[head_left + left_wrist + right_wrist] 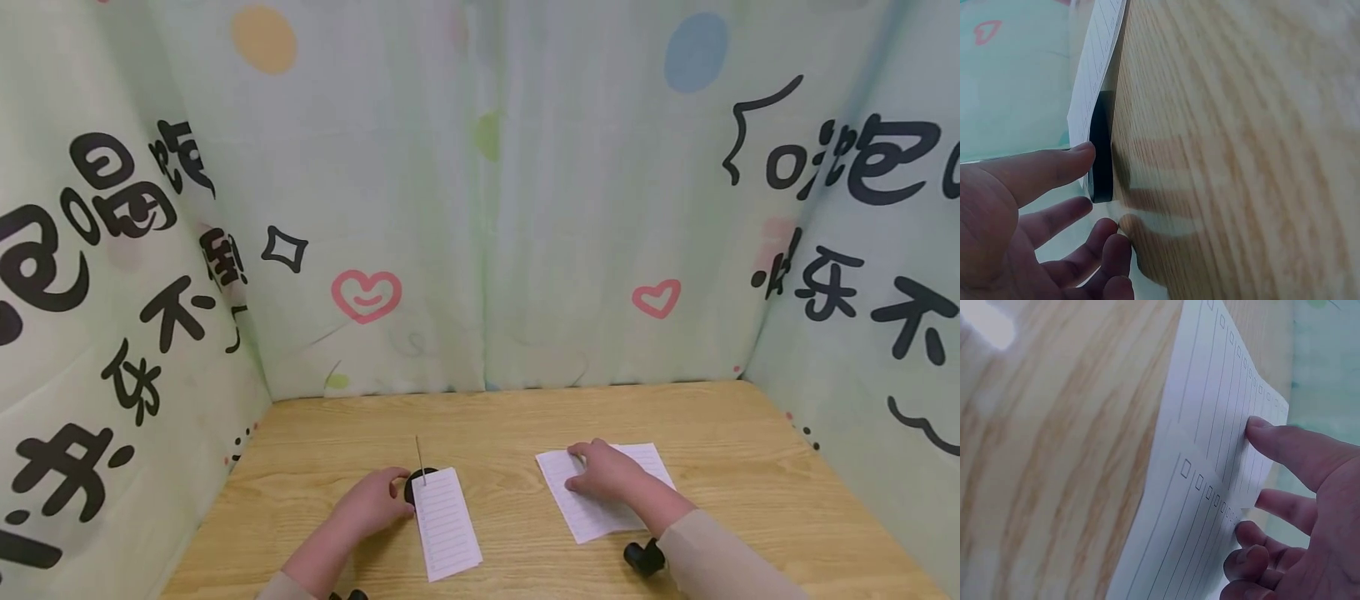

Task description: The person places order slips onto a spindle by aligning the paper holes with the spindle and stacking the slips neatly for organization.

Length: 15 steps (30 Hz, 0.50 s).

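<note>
On the left of the table stands a paper spike with a round black base (409, 490) and a thin upright rod (420, 458). Lined white paper slips (448, 529) lie over the base, their top end at the rod. My left hand (372, 502) holds the rim of the base between thumb and fingers; in the left wrist view the thumb (1075, 164) touches the base's edge. To the right, my right hand (609, 477) rests on more lined sheets (562, 500), thumb and fingers spread apart. The right wrist view shows these sheets (1210, 394) overlapping, with small printed boxes along the lines.
The wooden table (510, 417) is enclosed by a printed curtain (480, 250) at the back and both sides. A black device (643, 558) sits at my right wrist, and part of another (350, 595) shows below my left.
</note>
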Available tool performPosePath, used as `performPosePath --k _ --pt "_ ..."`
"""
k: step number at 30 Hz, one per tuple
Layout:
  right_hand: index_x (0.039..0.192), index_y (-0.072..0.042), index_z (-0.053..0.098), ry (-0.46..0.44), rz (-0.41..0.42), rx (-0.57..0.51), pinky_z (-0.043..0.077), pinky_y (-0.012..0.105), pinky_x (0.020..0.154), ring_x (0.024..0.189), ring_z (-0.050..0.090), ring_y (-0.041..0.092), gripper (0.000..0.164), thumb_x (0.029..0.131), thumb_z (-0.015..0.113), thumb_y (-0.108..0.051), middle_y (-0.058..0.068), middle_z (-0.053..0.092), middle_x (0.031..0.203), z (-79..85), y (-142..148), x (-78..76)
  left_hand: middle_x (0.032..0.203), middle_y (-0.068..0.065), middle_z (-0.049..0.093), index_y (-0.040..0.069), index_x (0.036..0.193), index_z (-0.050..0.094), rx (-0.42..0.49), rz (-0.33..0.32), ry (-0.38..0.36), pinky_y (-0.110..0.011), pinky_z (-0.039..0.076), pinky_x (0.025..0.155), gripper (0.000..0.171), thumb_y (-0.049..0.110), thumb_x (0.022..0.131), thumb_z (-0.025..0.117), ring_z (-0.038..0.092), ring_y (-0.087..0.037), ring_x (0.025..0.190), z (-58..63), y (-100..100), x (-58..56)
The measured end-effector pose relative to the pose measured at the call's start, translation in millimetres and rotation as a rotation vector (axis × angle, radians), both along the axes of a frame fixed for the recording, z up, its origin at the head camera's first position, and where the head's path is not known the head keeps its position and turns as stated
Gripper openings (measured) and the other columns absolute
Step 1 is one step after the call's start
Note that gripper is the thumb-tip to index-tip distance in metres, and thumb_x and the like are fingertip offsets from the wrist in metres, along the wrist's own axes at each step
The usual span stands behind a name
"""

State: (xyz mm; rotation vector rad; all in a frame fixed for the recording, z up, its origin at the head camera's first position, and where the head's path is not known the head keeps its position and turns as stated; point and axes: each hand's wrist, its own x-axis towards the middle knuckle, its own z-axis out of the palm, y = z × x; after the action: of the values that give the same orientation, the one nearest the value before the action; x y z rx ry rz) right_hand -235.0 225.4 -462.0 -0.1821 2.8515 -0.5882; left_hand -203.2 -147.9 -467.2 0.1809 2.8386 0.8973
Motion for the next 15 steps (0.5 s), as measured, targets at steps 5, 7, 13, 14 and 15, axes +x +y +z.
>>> performPosePath --k 5,7,13,14,15 --pt "0.127 -0.007 0.063 0.008 0.0 -0.001 0.046 0.05 0.088 0.096 0.057 0.028 0.05 0.083 0.08 -0.025 0.018 0.055 0.112 -0.5 -2 -1.4 0.089 -0.005 0.058 0.009 0.128 0.063 -0.023 0.008 -0.02 -0.041 0.045 0.068 0.052 0.022 0.081 0.081 0.053 -0.021 0.077 1.5 1 -0.7" --pt "0.124 -0.009 0.064 0.016 0.0 -0.004 0.047 0.048 0.084 0.09 0.055 0.025 0.048 0.083 0.081 -0.025 0.013 0.055 0.106 -1.6 -3 -2.2 0.091 -0.006 0.06 0.009 0.129 0.063 -0.036 0.012 -0.022 -0.042 0.046 0.07 0.053 0.022 0.081 0.08 0.054 -0.022 0.079 1.1 1 -1.6" --pt "0.12 -0.007 0.063 0.048 0.011 -0.048 0.047 0.047 0.086 0.095 0.058 0.024 0.043 0.083 0.08 -0.02 0.01 0.058 0.108 -8.2 -3 -4.0 0.095 -0.008 0.062 0.01 0.13 0.062 -0.041 0.021 -0.039 -0.045 0.048 0.074 0.053 0.023 0.082 0.08 0.057 -0.023 0.082 2.3 3 -3.0" --pt "0.12 -0.006 0.062 0.051 0.011 -0.062 0.047 0.048 0.087 0.097 0.058 0.025 0.043 0.083 0.08 -0.019 0.011 0.059 0.11 -9.3 -3 -4.2 0.095 -0.008 0.062 0.01 0.13 0.063 -0.041 0.02 -0.042 -0.045 0.048 0.074 0.053 0.022 0.082 0.08 0.057 -0.023 0.082 2.4 3 -3.1" --pt "0.121 -0.006 0.061 0.054 0.01 -0.074 0.047 0.048 0.088 0.099 0.059 0.026 0.044 0.083 0.08 -0.018 0.012 0.061 0.112 -10.1 -3 -4.3 0.094 -0.008 0.062 0.009 0.13 0.063 -0.041 0.019 -0.044 -0.045 0.048 0.074 0.053 0.022 0.082 0.08 0.057 -0.023 0.082 2.6 3 -3.2"
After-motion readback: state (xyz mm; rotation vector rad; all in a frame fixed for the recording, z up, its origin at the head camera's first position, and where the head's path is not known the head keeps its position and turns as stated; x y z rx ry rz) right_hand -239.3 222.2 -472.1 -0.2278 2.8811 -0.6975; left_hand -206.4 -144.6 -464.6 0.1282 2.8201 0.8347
